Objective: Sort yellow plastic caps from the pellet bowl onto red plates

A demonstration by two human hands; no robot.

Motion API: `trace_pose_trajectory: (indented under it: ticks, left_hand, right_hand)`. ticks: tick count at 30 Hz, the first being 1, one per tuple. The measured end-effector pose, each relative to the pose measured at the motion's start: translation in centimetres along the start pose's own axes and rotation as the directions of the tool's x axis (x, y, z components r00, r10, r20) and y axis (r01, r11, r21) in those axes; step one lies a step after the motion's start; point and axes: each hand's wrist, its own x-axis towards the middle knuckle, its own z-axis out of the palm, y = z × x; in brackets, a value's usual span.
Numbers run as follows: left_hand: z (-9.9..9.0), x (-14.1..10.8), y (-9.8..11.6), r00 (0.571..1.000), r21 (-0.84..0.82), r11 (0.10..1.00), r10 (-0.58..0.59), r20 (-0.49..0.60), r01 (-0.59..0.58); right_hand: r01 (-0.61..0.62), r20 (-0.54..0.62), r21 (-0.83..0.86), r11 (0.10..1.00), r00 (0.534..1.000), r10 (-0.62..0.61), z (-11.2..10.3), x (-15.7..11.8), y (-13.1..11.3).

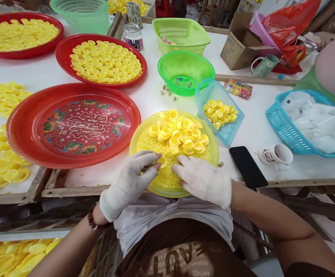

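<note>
A yellow bowl [134, 148] in front of me holds fine yellow granules [170, 179] and a heap of small yellow plastic cup-shaped pieces [181, 132]. My left hand [133, 175], in a white glove with bare fingertips, pinches one small yellow cup-shaped piece [163, 161] over the granules, at the bowl's near left. My right hand [203, 177], gloved the same way, rests at the near right side of the bowl. Its fingers are bent and somewhat apart, with the tips at the granules just below the heap. Nothing shows clearly between them.
A red tray [121, 111] with a printed design lies to the left. Behind it, another red tray [60, 57] bears yellow pieces. A blue scoop-shaped basket [228, 130], a green bowl [186, 67], a phone [247, 166], a mug [274, 154] and a blue basket [288, 132] of white blocks stand rightward.
</note>
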Motion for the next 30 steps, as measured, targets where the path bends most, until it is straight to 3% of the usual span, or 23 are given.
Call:
trace_pose_trajectory:
  ticks: [5,8,12,15,18,21,27,30]
  left_hand:
    - [1.3,1.5,0.8,0.991,0.177,0.978,0.093,0.098,-0.109]
    - [1.5,1.4,0.8,0.984,0.302,0.942,0.103,0.148,-0.144]
    - [1.9,0.7,0.3,0.987,0.409,0.9,0.115,0.108,-0.15]
    - [2.1,0.2,0.3,0.993,0.421,0.899,0.107,0.055,-0.12]
    - [2.5,0.2,1.0,0.997,0.39,0.918,0.078,0.012,-0.076]
    - [3.0,0.4,1.8,0.999,0.384,0.923,0.024,0.04,-0.037]
    - [3.9,0.6,2.0,0.997,0.381,0.924,0.002,0.074,-0.03]
    - [4.0,0.6,1.6,0.997,0.379,0.924,0.017,0.081,-0.047]
  right_hand:
    - [-0.045,0.151,-0.039,0.998,0.987,0.05,-1.3,2.0,-0.2]
    - [-0.015,0.126,0.005,1.0,0.992,0.014,-0.9,2.6,0.5]
    - [0.057,0.087,0.124,0.991,0.994,-0.069,0.1,3.0,2.0]
    - [0.123,0.0,0.278,0.953,0.992,-0.128,0.3,2.7,3.3]
    - [0.204,-0.192,0.425,0.882,0.972,-0.132,-0.2,1.9,4.0]
    - [0.27,-0.326,0.458,0.847,0.937,-0.122,-0.9,1.6,3.6]
    - [0.232,-0.313,0.368,0.9,0.943,-0.115,-1.0,1.2,3.1]
    - [0.163,-0.353,0.345,0.924,0.935,-0.033,-0.7,0.2,3.6]
